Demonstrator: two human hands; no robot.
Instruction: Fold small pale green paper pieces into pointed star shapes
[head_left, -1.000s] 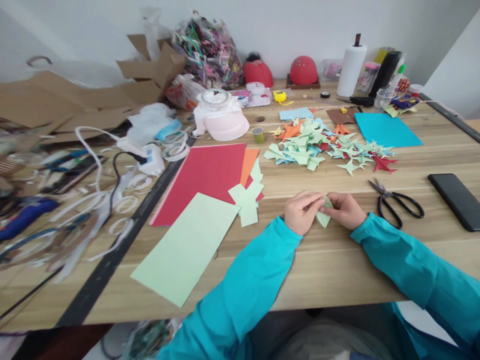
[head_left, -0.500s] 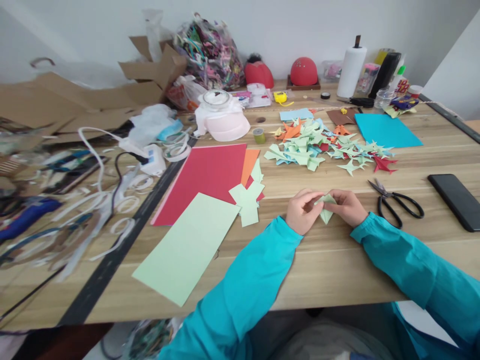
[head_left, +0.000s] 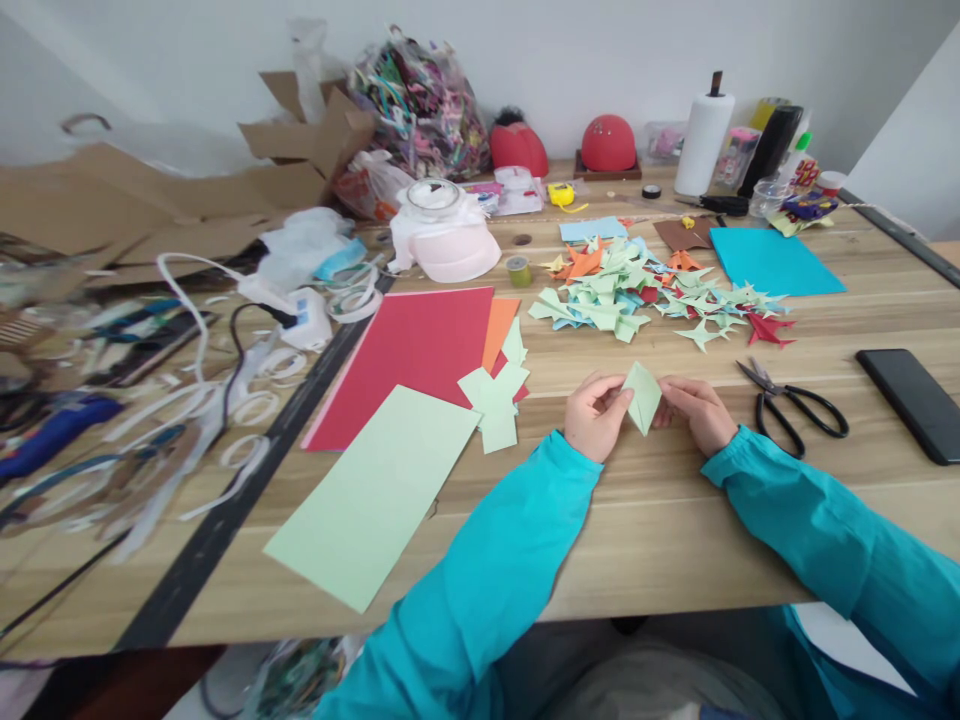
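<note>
A pale green folded paper (head_left: pixel 643 399), diamond-shaped with a crease down its lower half, is held up between my hands. My left hand (head_left: pixel 596 414) pinches its left corner between thumb and fingers. My right hand (head_left: pixel 696 408) grips the right corner, its fingertips closed at the edge. Just beyond lies a heap of folded paper pieces (head_left: pixel 615 285), mostly green with some orange, red and blue. Black-handled scissors (head_left: pixel 799 400) rest to the right of my right hand. Cut green paper pieces (head_left: pixel 496 405) lie left of my left hand.
A long green sheet (head_left: pixel 375 490) overlaps a red sheet (head_left: pixel 420 350) on the left. A phone (head_left: pixel 911 403) lies far right, with a blue sheet (head_left: pixel 776 260) behind. White strips and cables (head_left: pixel 225 400) clutter the left side. A white cap (head_left: pixel 446 245) stands farther back.
The folded paper now shows its whole diamond face, raised slightly and moved left. My fingers have shifted from covering its top to holding its side corners. The other things have stayed put.
</note>
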